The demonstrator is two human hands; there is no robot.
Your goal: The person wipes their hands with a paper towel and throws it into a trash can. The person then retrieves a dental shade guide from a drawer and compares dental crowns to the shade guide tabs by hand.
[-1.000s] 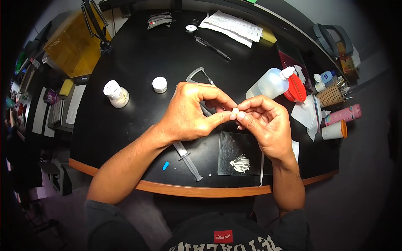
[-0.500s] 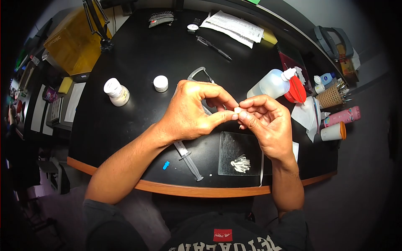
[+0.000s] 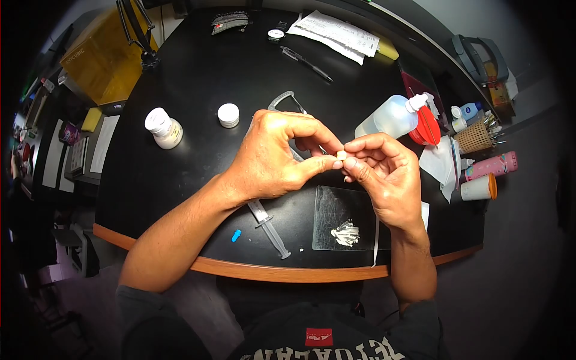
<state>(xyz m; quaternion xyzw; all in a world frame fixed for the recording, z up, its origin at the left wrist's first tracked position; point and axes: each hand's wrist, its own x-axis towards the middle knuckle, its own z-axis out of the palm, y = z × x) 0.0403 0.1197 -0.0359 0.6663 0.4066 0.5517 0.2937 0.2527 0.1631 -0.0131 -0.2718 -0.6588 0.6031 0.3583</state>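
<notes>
A small ivory-coloured, tooth-like piece [image 3: 341, 155] is pinched between the fingertips of both hands above the table. My left hand [image 3: 282, 153] grips it from the left with thumb and index finger. From the right, my right hand [image 3: 387, 180] closes thumb and fingertips on it. Beneath my right hand lies a glass slab [image 3: 327, 219] with a smear of white paste [image 3: 345, 233] on it. A syringe [image 3: 270, 231] rests below my left hand, its front end hidden. Partly covered by that hand is a metal caliper gauge [image 3: 282, 99].
A labelled white-capped bottle [image 3: 164, 129] and a small white jar [image 3: 228, 115] stand at left. A blue cap [image 3: 236, 236] lies near the syringe. At right are a squeeze bottle [image 3: 387, 117], a red lid [image 3: 427, 126] and tissue [image 3: 441, 165]. A pen [image 3: 306, 63] lies farther back.
The tooth-like piece has turned slightly and shows more between the fingertips. Both hands keep nearly the same place, and the camera view has shifted a little.
</notes>
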